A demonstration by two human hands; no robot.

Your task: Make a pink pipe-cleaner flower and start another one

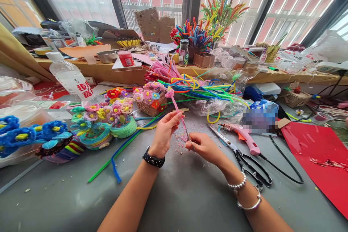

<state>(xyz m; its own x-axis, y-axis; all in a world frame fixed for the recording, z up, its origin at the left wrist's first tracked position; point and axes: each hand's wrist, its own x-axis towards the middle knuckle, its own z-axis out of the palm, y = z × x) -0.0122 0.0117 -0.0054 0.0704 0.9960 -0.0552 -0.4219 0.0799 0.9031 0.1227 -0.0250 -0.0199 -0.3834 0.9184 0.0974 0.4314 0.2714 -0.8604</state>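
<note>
My left hand (pixel 165 134), with a black dotted watch band on the wrist, pinches a pink pipe cleaner (pixel 175 106). Its top end is shaped into a small fluffy pink head (pixel 170 92), and the stem slants down toward my right hand. My right hand (pixel 202 146) is closed on what looks like small scissors (pixel 187 132); the thin dark blades lie against the stem's lower part, and the handles are mostly hidden by the fingers. Pink fluff trimmings (pixel 181 143) are scattered on the grey table (pixel 174 203) beneath both hands.
Right of my hands lie large black-handled scissors (pixel 241 159) and a pink glue gun (pixel 243 136) with its cord. Pipe-cleaner flower pots (pixel 123 127) stand left, near a bottle (pixel 70 79). Loose pipe cleaners (pixel 201 87) pile up ahead. Red sheets (pixel 315 152) lie far right.
</note>
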